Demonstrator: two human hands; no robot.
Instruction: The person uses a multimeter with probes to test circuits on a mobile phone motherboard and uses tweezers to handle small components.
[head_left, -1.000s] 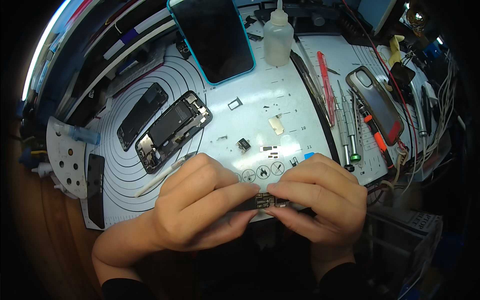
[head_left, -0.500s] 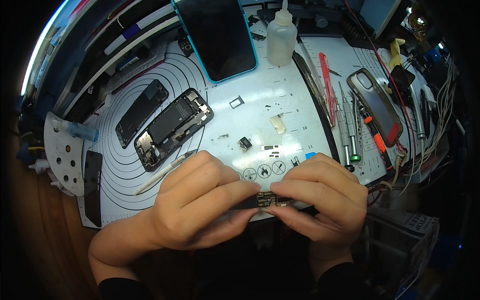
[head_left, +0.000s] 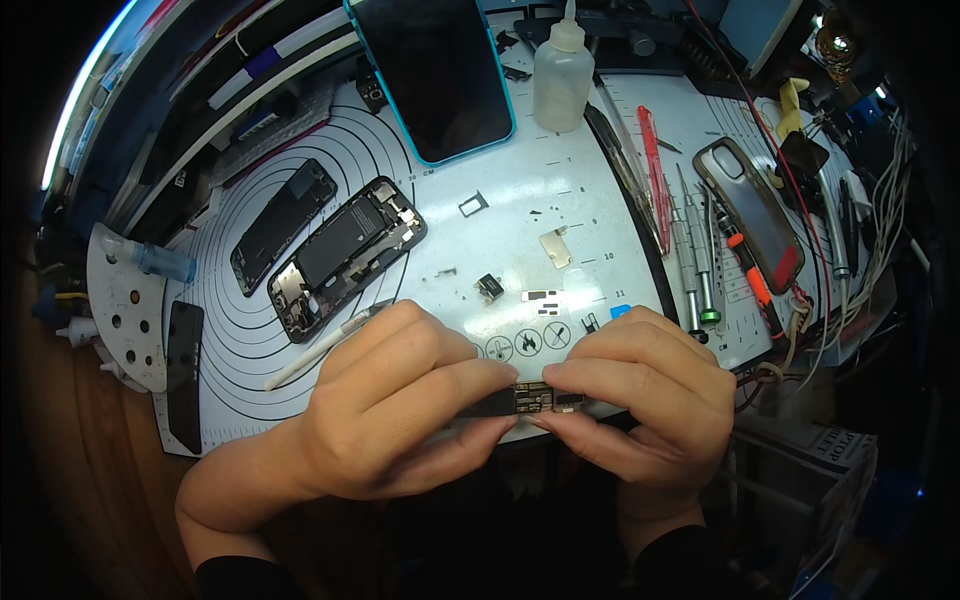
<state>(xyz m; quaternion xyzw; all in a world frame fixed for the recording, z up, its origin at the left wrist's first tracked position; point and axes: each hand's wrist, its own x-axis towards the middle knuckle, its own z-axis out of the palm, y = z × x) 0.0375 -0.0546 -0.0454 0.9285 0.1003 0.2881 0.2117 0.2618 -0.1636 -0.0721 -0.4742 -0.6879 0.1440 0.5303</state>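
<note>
At the far left, a black strip (head_left: 184, 372) is lying on the white repair mat (head_left: 560, 200), beside an opened phone body (head_left: 345, 256). The left hand (head_left: 385, 405) is pinching one end of a small circuit board (head_left: 530, 400) at the bench's near edge, and the right hand (head_left: 645, 395) is gripping the other end. Round black warning symbols (head_left: 528, 342) are showing just above it. Fingers are hiding most of the board; its details are hard to make out.
</note>
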